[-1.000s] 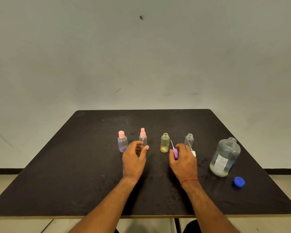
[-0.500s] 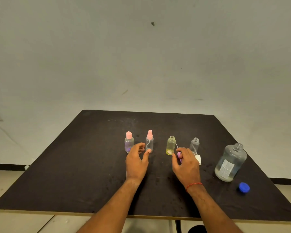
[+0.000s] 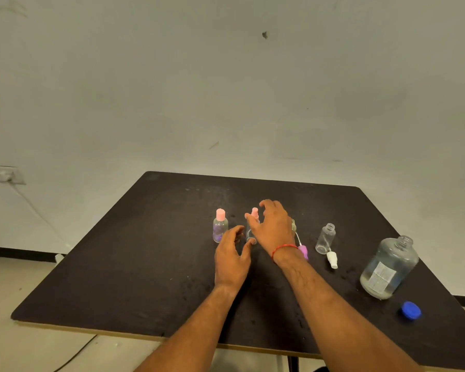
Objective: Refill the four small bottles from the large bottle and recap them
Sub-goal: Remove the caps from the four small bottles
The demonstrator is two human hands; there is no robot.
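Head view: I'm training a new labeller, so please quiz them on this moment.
1. True or false: the blue cap is screwed onto the large bottle.
2. How many bottles wear pink tops? A one, B two, C four.
3. Which hand is at the pink spray top?
Key: 1 false, it lies on the table. 2 B: the pink-capped bottle and the spray bottle. 3 right hand.

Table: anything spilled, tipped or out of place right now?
Nothing visible is tipped. A purple spray cap and a white spray cap lie loose on the table, near the open clear bottle. The large bottle stands uncapped, its blue cap beside it. Specks dot the table; spill or dust, I cannot tell.
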